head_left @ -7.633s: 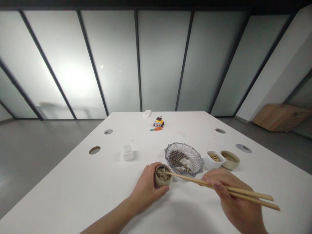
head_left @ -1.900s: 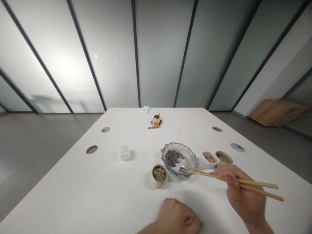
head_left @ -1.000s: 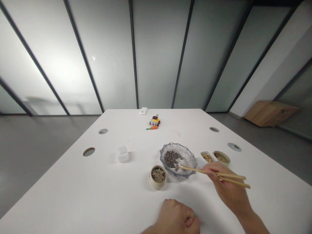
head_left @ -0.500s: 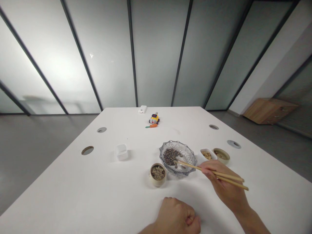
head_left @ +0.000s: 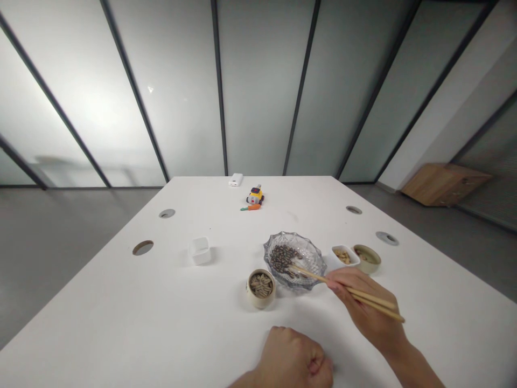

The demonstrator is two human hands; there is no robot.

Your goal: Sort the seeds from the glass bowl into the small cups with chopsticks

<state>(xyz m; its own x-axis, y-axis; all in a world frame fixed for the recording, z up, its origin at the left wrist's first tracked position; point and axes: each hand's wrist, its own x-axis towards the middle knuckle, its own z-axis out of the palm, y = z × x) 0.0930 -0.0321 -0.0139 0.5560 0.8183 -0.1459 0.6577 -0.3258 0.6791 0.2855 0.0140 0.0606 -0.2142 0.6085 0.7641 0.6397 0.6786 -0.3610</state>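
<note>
My right hand (head_left: 365, 307) holds a pair of wooden chopsticks (head_left: 311, 275), whose tips reach into a scalloped clear glass bowl (head_left: 315, 258). Small dark brown beans (head_left: 283, 257) lie mostly in the left part of that bowl, by the tips. Whether the tips pinch a bean is too small to tell. My left hand (head_left: 293, 355) rests on the table as a closed fist, with nothing showing in it. Between the fist and the glass bowl, a little to the left, stands a cream cup (head_left: 260, 300) filled with what look like striped sunflower seeds (head_left: 262, 284).
Right of the glass bowl are a white dish (head_left: 354, 263) of pale nuts and a greenish bowl (head_left: 370, 265). A translucent square container (head_left: 200, 251) stands left on the white table (head_left: 161, 323). Farther back are a toy car (head_left: 255, 195), a toy carrot (head_left: 252, 207) and a white box-shaped device (head_left: 236, 180).
My right hand has shifted slightly left, and the rear ends of the chopsticks have moved left and closer together. My left fist stays put.
</note>
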